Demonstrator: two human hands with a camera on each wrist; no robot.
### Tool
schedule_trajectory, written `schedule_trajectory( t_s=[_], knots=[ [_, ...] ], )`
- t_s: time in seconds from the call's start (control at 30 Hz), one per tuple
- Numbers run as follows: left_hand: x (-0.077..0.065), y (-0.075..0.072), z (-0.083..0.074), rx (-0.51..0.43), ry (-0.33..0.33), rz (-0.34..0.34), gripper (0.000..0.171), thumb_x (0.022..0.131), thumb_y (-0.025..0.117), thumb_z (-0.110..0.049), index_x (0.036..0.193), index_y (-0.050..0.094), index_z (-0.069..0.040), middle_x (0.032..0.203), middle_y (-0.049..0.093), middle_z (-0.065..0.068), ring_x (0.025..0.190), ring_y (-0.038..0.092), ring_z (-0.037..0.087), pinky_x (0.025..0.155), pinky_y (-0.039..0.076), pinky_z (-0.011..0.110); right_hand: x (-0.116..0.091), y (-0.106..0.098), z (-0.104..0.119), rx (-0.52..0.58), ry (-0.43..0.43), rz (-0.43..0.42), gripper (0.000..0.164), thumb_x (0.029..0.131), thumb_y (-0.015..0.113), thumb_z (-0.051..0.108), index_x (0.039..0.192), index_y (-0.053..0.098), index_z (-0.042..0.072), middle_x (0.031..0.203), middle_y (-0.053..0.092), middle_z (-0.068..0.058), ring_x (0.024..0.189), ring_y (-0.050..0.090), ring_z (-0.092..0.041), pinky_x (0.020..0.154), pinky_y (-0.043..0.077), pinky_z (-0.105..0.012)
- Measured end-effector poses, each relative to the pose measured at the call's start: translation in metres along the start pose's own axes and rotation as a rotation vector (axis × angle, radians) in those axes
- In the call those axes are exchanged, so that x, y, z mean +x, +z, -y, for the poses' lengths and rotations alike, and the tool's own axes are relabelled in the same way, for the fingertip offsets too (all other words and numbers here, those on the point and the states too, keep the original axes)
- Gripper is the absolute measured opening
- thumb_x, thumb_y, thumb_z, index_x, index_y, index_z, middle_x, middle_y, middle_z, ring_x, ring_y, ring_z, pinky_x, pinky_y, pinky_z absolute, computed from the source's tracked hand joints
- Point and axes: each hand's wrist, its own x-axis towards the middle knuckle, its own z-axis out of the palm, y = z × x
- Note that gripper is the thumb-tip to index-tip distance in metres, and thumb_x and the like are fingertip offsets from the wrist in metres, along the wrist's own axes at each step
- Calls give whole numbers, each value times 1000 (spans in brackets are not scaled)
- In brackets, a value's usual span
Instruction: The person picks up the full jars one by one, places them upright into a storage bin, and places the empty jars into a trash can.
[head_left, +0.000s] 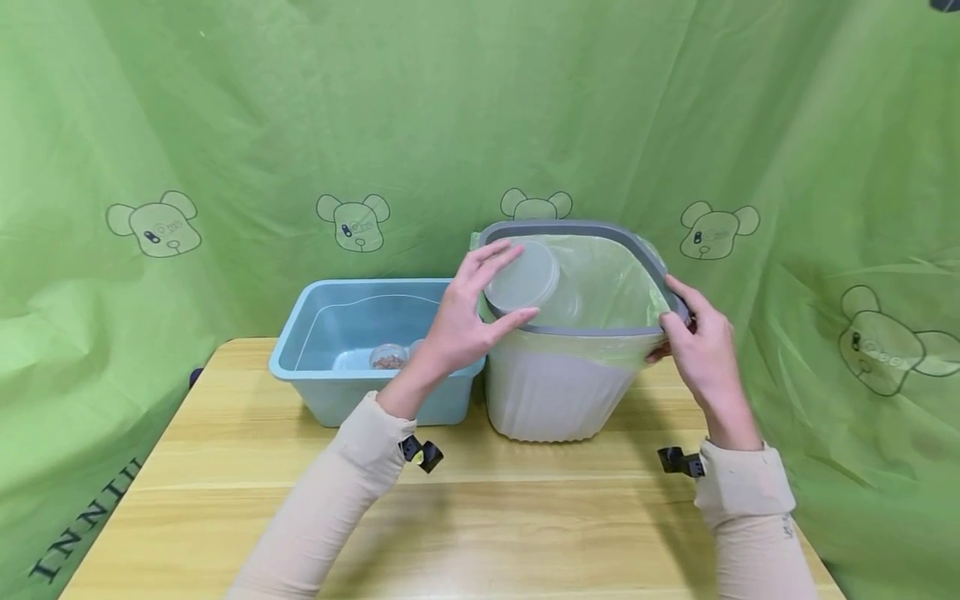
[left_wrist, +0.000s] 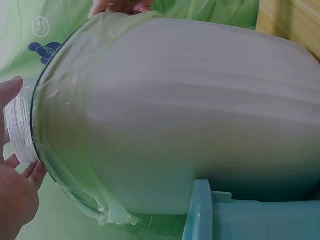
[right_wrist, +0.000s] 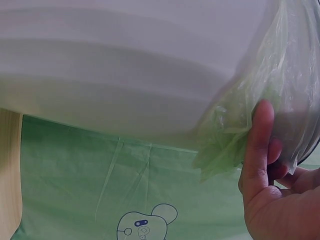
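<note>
A clear plastic jar (head_left: 567,302) with a pale screw lid (head_left: 525,275) is at the left side of the mouth of a white trash bin (head_left: 558,396). My left hand (head_left: 468,321) holds the jar by its lid, thumb on the near side and fingers on the far side; the left wrist view shows the ridged lid (left_wrist: 21,125) between them. A thin green trash bag (head_left: 607,279) lines the bin and folds over its grey rim (head_left: 592,332). At the right corner, my right hand (head_left: 701,342) grips the rim through the bag, thumb on top.
Left of the bin stands a blue tub (head_left: 352,385), close against it. Inside the tub is a small clear container (head_left: 388,357) with brown bits, and part of another beside it. Both stand on a wooden table (head_left: 487,525); a green curtain (head_left: 435,108) hangs behind.
</note>
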Motion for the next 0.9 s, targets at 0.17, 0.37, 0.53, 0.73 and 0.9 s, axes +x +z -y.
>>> schedule_trajectory(
  t_s=[0.17,0.37,0.53,0.73,0.9],
  knots=[
    [0,5,2,32,-46,33,72,89,81,-27,153,51,-13,162,40,13,148,42,29,122,37,48,1,0,-1,0,0,-9,59,99,46,7,157,44,8,90,59,-12,50,65,-16,51,60,-31],
    [-2,11,4,81,-73,62,69,90,80,-30,151,53,-14,161,41,11,146,43,32,113,47,48,1,0,-3,37,11,0,60,98,46,6,158,42,9,114,60,-33,49,65,-15,50,60,-29],
    [-3,13,5,104,-53,46,67,89,80,-31,149,56,-13,160,44,10,146,43,31,113,46,49,1,1,-3,27,14,-6,60,98,45,6,158,43,10,108,61,-31,48,64,-15,50,60,-30],
    [-3,14,6,139,-38,43,66,90,78,-33,149,56,-14,160,45,9,147,41,28,120,37,53,2,1,-1,-16,11,-9,59,98,46,8,157,44,9,83,57,-11,50,65,-16,53,61,-32],
    [-4,14,8,150,-40,44,67,90,78,-34,150,55,-16,160,45,8,147,42,27,120,37,53,2,1,-1,-10,8,-3,59,98,46,8,158,44,9,83,56,-11,51,65,-17,52,61,-31]
  ],
)
